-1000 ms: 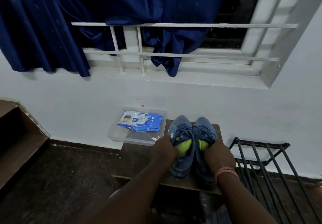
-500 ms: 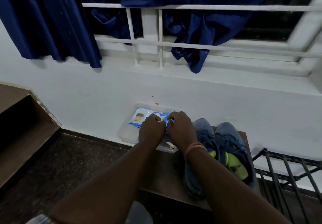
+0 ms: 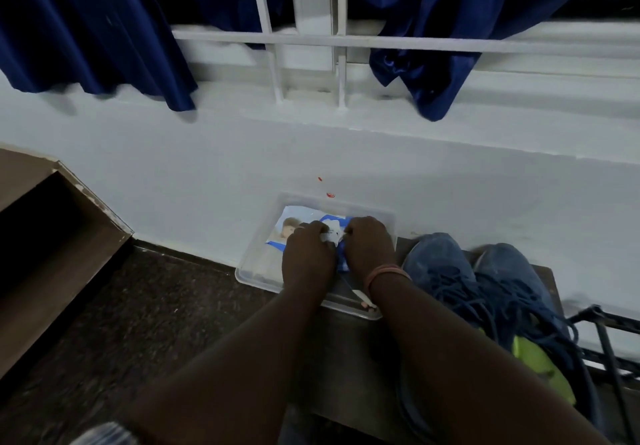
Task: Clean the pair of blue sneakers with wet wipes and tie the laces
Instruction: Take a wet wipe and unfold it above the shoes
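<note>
Both hands on wipes pack (image 3: 304,228) in clear tray (image 3: 258,273): left hand (image 3: 306,259) holds pack, right hand (image 3: 369,249) prob. pinches wipe. Sneakers (image 3: 485,292) beside tray, uncleaned, laces (image 3: 498,301) loose. Task barely begun.

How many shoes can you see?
2. One blue shoe sits on the stool just right of the clear tray; the other shoe is beside it, farther right.

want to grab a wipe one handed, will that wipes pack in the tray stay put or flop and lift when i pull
The wipes pack looks like a soft pouch, so it will probably flex and crumple. It lies loose in the clear tray, so it may well lift with the wipe. Both the left hand and right hand are on it, which suggests bracing helps.
</note>
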Demonstrator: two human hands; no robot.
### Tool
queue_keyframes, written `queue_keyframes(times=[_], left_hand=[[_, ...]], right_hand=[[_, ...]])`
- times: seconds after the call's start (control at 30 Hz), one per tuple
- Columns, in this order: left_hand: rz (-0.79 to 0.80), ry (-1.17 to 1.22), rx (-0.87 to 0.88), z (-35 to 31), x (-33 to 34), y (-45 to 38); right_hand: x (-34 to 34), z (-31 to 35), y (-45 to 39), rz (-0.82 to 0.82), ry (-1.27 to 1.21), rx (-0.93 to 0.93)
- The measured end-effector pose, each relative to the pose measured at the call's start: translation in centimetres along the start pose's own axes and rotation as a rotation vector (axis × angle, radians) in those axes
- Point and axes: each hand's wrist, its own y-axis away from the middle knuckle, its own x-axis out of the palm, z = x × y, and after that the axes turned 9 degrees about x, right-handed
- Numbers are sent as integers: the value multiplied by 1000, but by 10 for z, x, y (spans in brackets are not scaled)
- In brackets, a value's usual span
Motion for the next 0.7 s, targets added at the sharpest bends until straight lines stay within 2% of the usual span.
queue_keyframes(times=[0.2, 0.47, 0.53, 0.57, 0.63, 0.7], left_hand=[[1, 48, 6, -7, -2, 19], [-51, 110, 97, -22, -15, 53], [-88, 222, 71, -37, -17, 57], [-49, 335, 25, -44, -17, 59], [31, 458, 57, -56, -19, 60], [43, 639, -27, -81, -33, 71]], right_hand=[[-23, -1, 11, -58, -88, 108], [-61, -7, 56, -168, -444, 182], [-66, -10, 71, -222, -526, 175], [-69, -12, 79, -251, -551, 160], [-72, -18, 94, -299, -580, 114], [-78, -26, 114, -333, -596, 66]])
